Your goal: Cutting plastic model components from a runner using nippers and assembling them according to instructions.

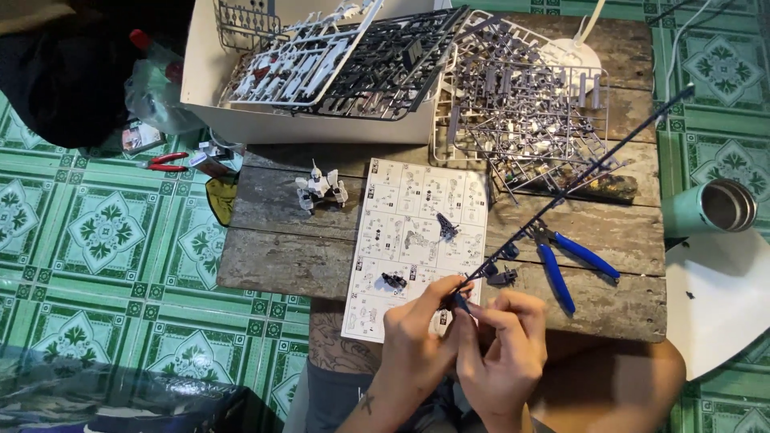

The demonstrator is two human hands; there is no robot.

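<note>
Dark plastic rod: a long thin runner piece [573, 183], pinched at its near end between both my hands and running up and away to the right, over the table [273, 256].
Left hand: my left hand [417, 333] is curled nearly shut, thumb and forefinger gripping the rod's near tip.
Right hand: my right hand [501, 353] is closed beside it, touching the left, fingertips on the same small end; what exactly sits under them I cannot tell.
Doing it well: I judge a short grip close to the tip and a gentle twist best, since the long free end could whip.
Just beyond my hands: the instruction sheet [417, 240] with two small dark parts lying on it, and more loose dark bits [504, 277] beside the rod.
Right of my hands: blue nippers [561, 265], near enough to grab.
Far from my hands: grey sprues [521, 112], a white box of sprues [321, 72], a small white half-built figure [319, 188].
In the way: the rod's far end sweeps above the sprue pile and toward the green cup [710, 210]; I judge it could snag there.
</note>
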